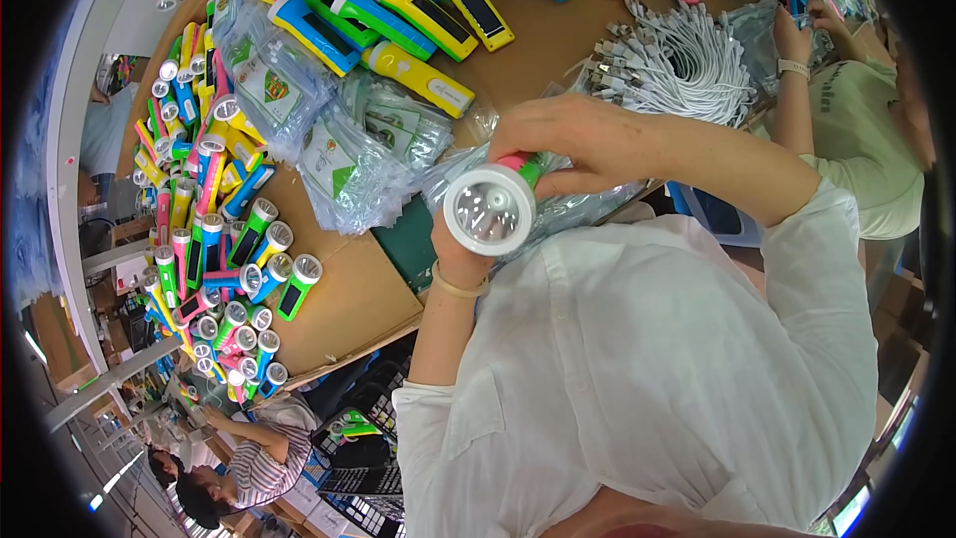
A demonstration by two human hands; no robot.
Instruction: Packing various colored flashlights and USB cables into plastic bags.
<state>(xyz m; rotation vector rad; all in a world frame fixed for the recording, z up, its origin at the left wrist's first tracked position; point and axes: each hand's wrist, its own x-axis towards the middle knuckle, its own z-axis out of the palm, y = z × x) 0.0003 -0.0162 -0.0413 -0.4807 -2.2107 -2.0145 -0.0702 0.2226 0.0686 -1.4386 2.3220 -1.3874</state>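
Right hand [573, 139] closes its grip from above on a pink-and-green flashlight [495, 201], fingers curled over the coloured body just behind the wide silver reflector head, which faces the camera. Left hand [453, 239] lies under and behind that head, mostly hidden by it; only the wrist, wearing a thin band, and part of the palm show, so whether its grip is closed on the flashlight or on the plastic beneath cannot be told. Both hands sit over the near edge of the brown desk [349, 289], above a crinkled clear plastic bag [578, 204] that lies under the flashlight. The person's white sleeves fill the lower right of the view.

Just left of the hands, a loose pile of clear printed bags [339, 154] lies on the desk. Farther left, a dense stack of flashlights [214, 229] in green, blue, yellow and pink runs along the desk's edge, reflector heads pointing mostly downward in the view. Along the far side, a row of larger flashlights [418, 0] in yellow, blue, green and pink lies side by side, each with a dark panel on its body. Beyond the right hand, a heap of white cables [687, 60] rests on the desk. At upper right, another person's hand [794, 35] holds a small blue item. Below the desk at lower left, a third person in a striped top is seated.
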